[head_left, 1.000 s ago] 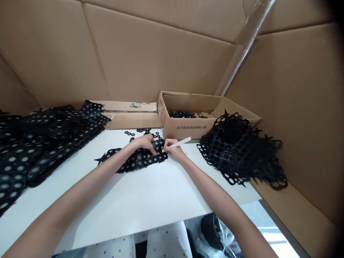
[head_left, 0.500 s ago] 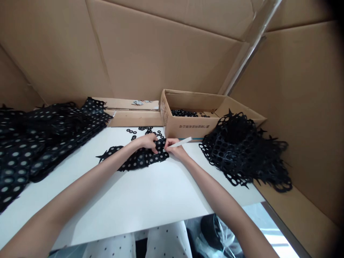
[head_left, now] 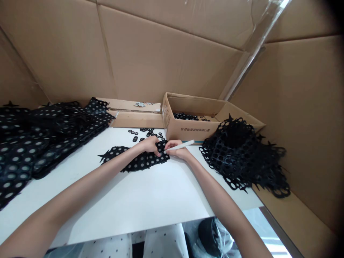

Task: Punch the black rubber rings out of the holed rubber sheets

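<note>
Black perforated sheet (head_left: 137, 159) under left hand (head_left: 150, 145), Chinese-printed carton (head_left: 188, 125) behind.

Bare forearms (head_left: 88, 181) lead to the left hand (head_left: 149, 144) and right hand (head_left: 178, 154); white trousers (head_left: 163, 242) patterned with small black dots are worn below them.

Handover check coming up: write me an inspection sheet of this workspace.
Surface: white table top, with loose pieces and stacked material on it.
Job's things: black perforated sheet lying under both hands; pale flat stick.
Clutter: small black rings loose beyond the sheet; stacked black perforated sheets at left; tangled black mesh heap at right; cardboard box holding more rings.
Hands: left hand on the sheet; right hand holding the stick, fingers at the sheet's edge.
Cables: nothing seen.
Surroundings: cardboard walls; polka-dot trousers below the table edge.
</note>
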Motion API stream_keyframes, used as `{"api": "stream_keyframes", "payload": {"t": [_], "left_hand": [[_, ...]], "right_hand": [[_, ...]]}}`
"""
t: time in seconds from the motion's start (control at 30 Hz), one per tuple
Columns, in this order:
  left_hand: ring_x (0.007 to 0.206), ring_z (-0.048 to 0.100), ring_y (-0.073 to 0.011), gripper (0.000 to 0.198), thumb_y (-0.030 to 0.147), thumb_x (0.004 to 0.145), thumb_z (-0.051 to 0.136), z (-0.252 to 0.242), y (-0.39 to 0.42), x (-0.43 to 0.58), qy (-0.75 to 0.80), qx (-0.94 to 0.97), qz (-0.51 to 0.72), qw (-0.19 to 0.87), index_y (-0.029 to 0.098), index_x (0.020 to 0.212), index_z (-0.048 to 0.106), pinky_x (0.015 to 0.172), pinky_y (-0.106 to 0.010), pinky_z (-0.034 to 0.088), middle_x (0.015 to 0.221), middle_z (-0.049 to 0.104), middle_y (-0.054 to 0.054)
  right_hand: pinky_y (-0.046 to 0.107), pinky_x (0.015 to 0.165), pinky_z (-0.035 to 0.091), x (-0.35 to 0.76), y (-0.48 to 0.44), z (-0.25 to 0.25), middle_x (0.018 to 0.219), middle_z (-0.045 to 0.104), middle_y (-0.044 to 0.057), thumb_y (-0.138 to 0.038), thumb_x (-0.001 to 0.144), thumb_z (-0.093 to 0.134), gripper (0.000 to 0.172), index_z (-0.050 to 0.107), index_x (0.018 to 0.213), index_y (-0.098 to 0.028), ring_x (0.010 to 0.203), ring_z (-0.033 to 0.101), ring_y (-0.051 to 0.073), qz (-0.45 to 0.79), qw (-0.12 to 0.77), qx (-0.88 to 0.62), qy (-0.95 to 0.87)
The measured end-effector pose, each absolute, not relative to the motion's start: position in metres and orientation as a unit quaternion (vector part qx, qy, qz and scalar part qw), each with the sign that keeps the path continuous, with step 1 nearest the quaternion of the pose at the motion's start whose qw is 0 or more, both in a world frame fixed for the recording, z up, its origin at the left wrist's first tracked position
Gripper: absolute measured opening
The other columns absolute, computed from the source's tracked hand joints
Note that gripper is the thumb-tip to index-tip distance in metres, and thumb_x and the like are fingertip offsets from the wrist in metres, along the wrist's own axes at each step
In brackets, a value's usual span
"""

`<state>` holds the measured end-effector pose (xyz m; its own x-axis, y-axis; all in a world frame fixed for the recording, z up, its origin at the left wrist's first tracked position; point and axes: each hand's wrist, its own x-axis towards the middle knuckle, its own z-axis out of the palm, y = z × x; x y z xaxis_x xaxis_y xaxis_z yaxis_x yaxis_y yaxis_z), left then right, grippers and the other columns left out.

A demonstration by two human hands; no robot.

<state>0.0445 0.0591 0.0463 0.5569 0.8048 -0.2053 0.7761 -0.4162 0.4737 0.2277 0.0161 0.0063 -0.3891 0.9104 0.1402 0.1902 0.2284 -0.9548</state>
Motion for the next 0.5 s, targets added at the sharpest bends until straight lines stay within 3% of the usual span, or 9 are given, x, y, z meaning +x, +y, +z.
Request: {"api": "stream_keyframes", "payload": {"t": [0.1,0.2,0.5], "left_hand": [[0.070,0.054,-0.0183,0.038,0.038,0.039,0.077,0.045,0.061,0.043,0.457,0.835,0.046,0.303,0.018,0.065,0.059,0.059,-0.022,0.035,0.068,0.061,0.001],[0.068,0.053,-0.0174,0.035,0.037,0.040,0.077,0.042,0.062,0.042,0.435,0.834,0.064,0.333,0.018,0.061,0.057,0.059,-0.022,0.035,0.066,0.059,0.003],[0.056,0.043,-0.0112,0.038,0.041,0.041,0.077,0.024,0.072,0.036,0.422,0.786,0.130,0.432,0.015,0.055,0.053,0.053,-0.022,0.030,0.053,0.048,0.006]], "right_hand": [[0.017,0.049,0.035,0.229,0.012,0.015,0.062,0.056,-0.001,-0.022,0.061,0.068,0.022,0.055,0.078,-0.013,0.053,0.048,0.009,0.465,0.374,-0.387,-0.703],[0.017,0.048,0.034,0.231,0.010,0.021,0.059,0.053,-0.002,-0.024,0.060,0.071,0.025,0.051,0.070,-0.014,0.052,0.046,0.008,0.426,0.368,-0.406,-0.720],[0.018,0.047,0.033,0.234,0.018,0.006,0.061,0.054,-0.001,-0.026,0.061,0.071,0.023,0.052,0.064,-0.013,0.052,0.046,0.009,0.404,0.393,-0.404,-0.720]]}}
